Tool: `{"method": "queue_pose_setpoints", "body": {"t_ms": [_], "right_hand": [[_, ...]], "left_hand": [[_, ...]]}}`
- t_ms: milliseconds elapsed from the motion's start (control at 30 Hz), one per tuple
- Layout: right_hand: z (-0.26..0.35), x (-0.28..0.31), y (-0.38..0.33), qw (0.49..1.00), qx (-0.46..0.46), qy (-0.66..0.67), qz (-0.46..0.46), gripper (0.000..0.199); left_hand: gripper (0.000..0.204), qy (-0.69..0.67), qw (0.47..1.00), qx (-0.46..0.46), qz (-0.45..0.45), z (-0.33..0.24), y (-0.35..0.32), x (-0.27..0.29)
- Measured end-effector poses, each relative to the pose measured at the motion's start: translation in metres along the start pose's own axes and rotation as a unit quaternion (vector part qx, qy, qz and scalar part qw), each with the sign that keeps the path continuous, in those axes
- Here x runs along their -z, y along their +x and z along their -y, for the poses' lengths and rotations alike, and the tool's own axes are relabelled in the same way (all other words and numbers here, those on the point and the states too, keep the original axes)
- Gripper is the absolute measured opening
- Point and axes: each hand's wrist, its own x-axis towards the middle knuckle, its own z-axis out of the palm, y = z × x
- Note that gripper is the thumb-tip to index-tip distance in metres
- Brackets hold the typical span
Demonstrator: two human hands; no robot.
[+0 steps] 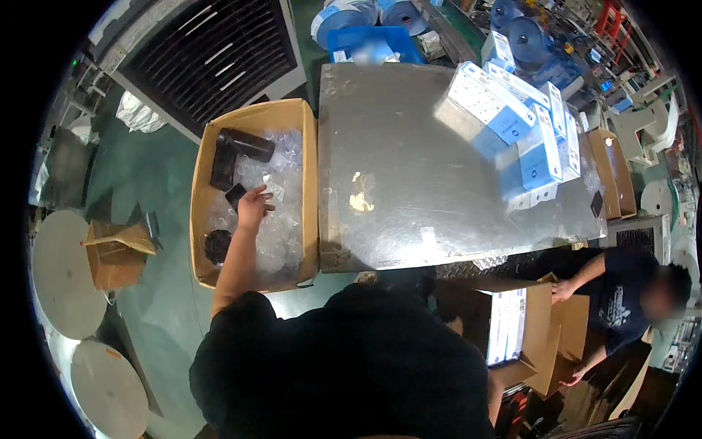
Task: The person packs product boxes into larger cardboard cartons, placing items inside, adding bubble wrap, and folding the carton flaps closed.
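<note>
My left hand (254,205) reaches over a large open cardboard box (312,197) on the left. Its fingers are apart, and I see nothing held in them. Below it lies a heap of clear plastic pieces (274,241). A small black piece (235,194) sits right beside the hand; whether they touch I cannot tell. More black parts (248,145) lie at the box's far end, and a dark, crumpled-looking piece (217,246) is near its left wall. On my right side only a strip of bare forearm (495,401) shows; the right hand is not visible.
Right of the box stands a metal-topped table (387,161) with several blue-and-white cartons (540,150). At lower right a co-worker (621,300) handles an open shipping carton (540,322) containing white packages (506,327). A dark louvred unit (212,62) stands beyond the box.
</note>
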Motion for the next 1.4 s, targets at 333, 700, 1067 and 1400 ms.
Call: {"method": "queue_pose_setpoints", "body": {"t_ms": [333, 700, 1067, 1400], "right_hand": [[0.198, 0.148, -0.013, 0.688, 0.425, 0.252, -0.531, 0.042], [0.059, -0.003, 0.103, 0.538, 0.053, 0.815, -0.209, 0.014], [-0.045, -0.04, 0.141, 0.776, -0.257, 0.569, -0.096, 0.04], [-0.077, -0.033, 0.039, 0.697, -0.24, 0.67, -0.087, 0.059]], "left_hand": [[0.049, -0.088, 0.895, -0.037, 0.435, -0.119, -0.142, -0.242], [0.056, 0.206, 0.779, 0.014, 0.592, -0.043, -0.319, -0.389], [0.053, 0.248, 0.764, -0.023, 0.596, -0.016, -0.331, -0.407], [0.117, 0.485, 0.318, -0.425, 0.695, -0.07, -0.308, -0.544]]}}
